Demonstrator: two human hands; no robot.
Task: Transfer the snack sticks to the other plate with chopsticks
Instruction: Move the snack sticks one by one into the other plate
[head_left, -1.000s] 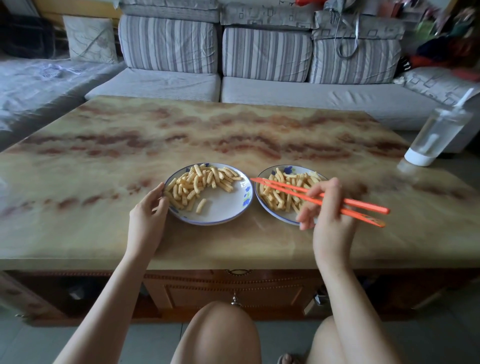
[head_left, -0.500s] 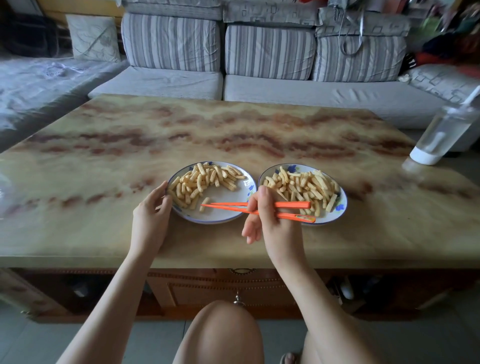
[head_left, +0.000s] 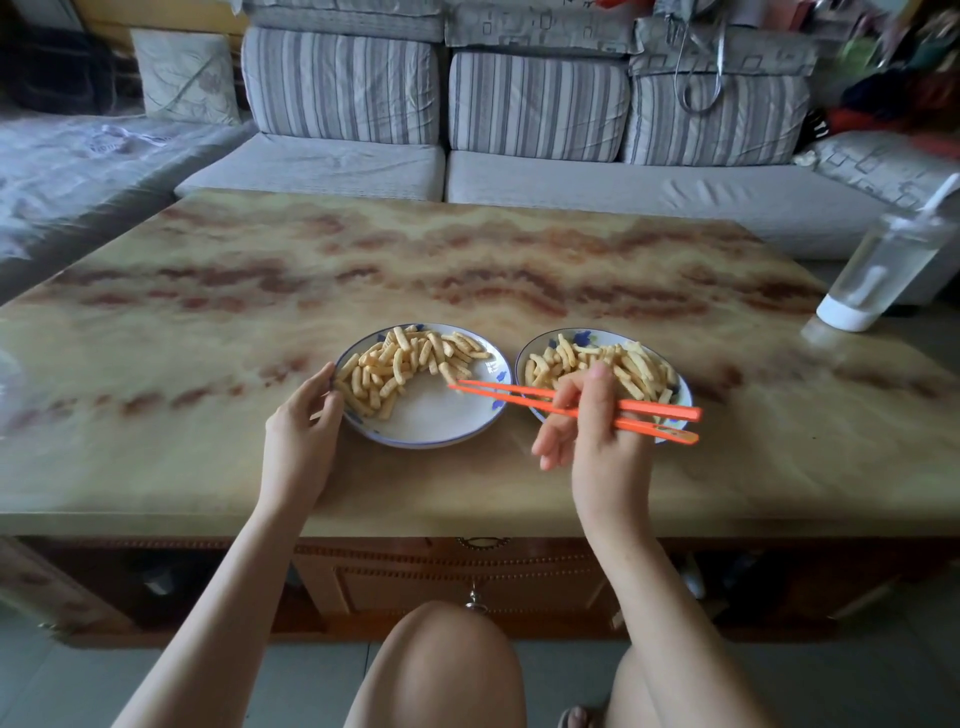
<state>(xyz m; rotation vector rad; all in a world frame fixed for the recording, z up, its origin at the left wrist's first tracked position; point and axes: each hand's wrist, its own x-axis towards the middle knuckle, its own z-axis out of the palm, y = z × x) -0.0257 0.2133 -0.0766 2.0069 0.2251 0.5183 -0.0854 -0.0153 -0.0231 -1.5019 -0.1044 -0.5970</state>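
Observation:
Two white plates with blue rims sit side by side on the marble-patterned table. The left plate carries yellow snack sticks across its far and left part. The right plate is piled with snack sticks. My right hand grips orange chopsticks in front of the right plate; their tips reach over the left plate's right side, next to the sticks there. I cannot tell if a stick is caught between the tips. My left hand touches the left plate's left rim with its fingertips.
A clear bottle with a white base stands at the table's right edge. A striped grey sofa runs behind the table. My bare knees are under the near table edge, which has a drawer pull below it.
My right hand swung the chopsticks from the right plate to the left plate, then drew back rightward; the tips now lie at the left plate's right side. The left hand stayed on the rim.

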